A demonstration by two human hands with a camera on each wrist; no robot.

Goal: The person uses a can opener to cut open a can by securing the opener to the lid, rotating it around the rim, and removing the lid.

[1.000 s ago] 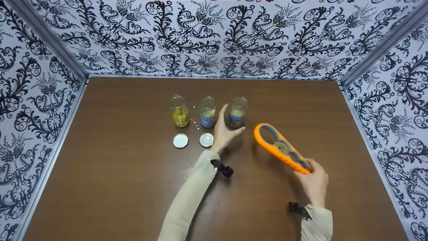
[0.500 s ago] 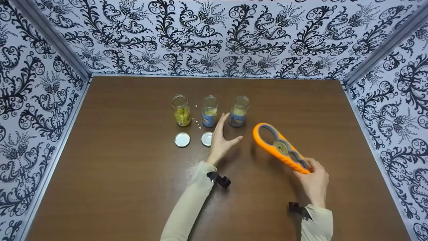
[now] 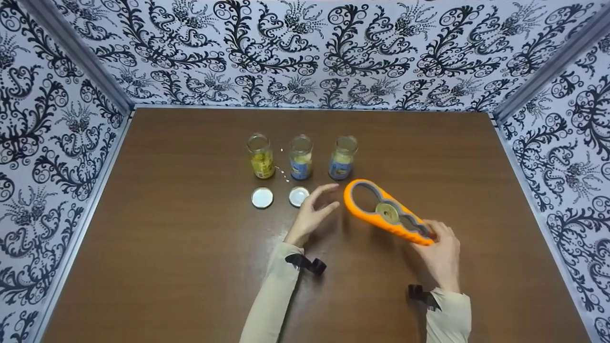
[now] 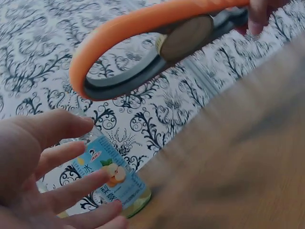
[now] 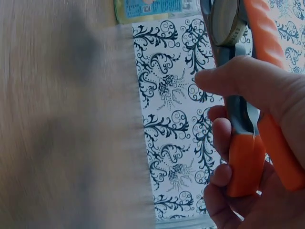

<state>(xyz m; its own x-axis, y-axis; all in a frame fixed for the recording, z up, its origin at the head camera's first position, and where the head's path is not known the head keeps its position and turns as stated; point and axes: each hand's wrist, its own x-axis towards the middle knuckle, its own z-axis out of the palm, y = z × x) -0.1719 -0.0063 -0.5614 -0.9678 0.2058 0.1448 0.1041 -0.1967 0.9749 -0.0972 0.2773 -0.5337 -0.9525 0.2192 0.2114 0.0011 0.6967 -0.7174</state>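
My right hand (image 3: pixel 441 250) grips the narrow end of an orange and grey jar opener (image 3: pixel 376 221), held above the table. A gold-coloured lid (image 3: pixel 387 213) sits in the opener's middle opening; its rim shows in the left wrist view. Just left of the opener's large loop is my left hand (image 3: pixel 310 216), fingers loosely bent and holding nothing. Beyond it stands an uncovered glass jar with a blue label (image 3: pixel 340 167), whose label (image 4: pixel 127 183) shows fruit in the left wrist view. In the right wrist view, thumb and fingers wrap the orange handles (image 5: pixel 245 164).
Another blue-labelled jar (image 3: pixel 300 166) and a jar with yellow contents (image 3: pixel 262 164) stand to the left, both without lids. Two white lids (image 3: pixel 262 197) lie in front of them, the right one near my left fingers. Small pale bits (image 3: pixel 284 176) are scattered between those jars.
My left hand has drawn back from the right-hand jar toward me, its fingers bending more. The jar opener, with the lid in it, has moved left toward the left hand.
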